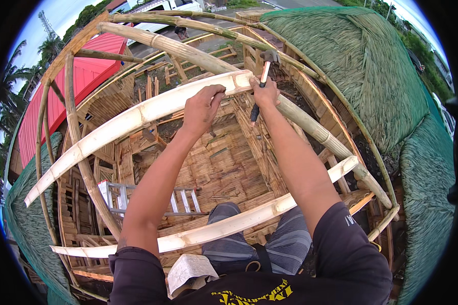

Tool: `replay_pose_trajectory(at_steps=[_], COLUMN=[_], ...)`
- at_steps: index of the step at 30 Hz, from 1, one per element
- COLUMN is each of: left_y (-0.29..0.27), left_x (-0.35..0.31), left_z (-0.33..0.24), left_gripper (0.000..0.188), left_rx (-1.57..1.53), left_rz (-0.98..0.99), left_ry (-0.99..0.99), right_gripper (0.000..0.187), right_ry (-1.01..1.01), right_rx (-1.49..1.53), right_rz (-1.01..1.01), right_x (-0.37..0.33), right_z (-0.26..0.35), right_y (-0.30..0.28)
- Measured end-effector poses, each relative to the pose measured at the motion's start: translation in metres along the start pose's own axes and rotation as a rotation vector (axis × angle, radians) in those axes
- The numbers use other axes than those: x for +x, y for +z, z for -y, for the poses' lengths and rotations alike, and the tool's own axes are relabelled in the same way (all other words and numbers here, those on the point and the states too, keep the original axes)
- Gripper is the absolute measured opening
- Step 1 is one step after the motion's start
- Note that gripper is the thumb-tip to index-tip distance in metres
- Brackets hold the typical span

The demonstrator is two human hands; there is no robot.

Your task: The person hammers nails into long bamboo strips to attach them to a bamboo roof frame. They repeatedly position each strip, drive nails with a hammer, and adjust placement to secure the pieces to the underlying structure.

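Observation:
My right hand [265,94] is wrapped round a hammer [263,76], held with its head up and its dark-gripped handle end down. The hand is at the right end of a pale split bamboo strip [142,113], which lies across a thick round bamboo pole [310,123]. Over the strip, left of the hammer, my left hand [202,109] has its fingertips pinched together. Whatever they hold, if anything, is too small to make out. A second split bamboo strip [229,227] runs beneath my forearms, above my legs.
Far below is a woven bamboo floor [213,168], with an aluminium ladder [180,202] beside it. Bamboo poles frame the space around me. Green-netted thatch [341,71] stands at right, a red roof [61,96] at left. A person [180,32] and a white vehicle [158,10] are at the back.

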State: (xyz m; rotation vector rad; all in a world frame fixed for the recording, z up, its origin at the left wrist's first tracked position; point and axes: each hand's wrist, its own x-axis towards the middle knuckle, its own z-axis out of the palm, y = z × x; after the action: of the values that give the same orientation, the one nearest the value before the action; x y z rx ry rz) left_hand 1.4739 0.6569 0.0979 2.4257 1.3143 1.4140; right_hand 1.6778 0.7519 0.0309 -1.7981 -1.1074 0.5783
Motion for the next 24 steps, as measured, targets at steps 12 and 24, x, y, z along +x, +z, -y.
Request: replay_pose_trajectory(at_steps=[12, 24], left_y=[0.094, 0.100], left_x=[0.073, 0.073], left_z=[0.058, 0.053], left_gripper=[0.026, 0.021], left_rx=[0.138, 0.223], left_rz=[0.040, 0.015], left_ry=[-0.060, -0.031], right_gripper=[0.048, 0.022], right_ry=[-0.159, -0.620], right_rx=[0.076, 0.226], right_rz=[-0.115, 0.030], right_x=[-0.009, -0.145], right_z=[0.003, -0.015], right_y=[-0.018, -0.116])
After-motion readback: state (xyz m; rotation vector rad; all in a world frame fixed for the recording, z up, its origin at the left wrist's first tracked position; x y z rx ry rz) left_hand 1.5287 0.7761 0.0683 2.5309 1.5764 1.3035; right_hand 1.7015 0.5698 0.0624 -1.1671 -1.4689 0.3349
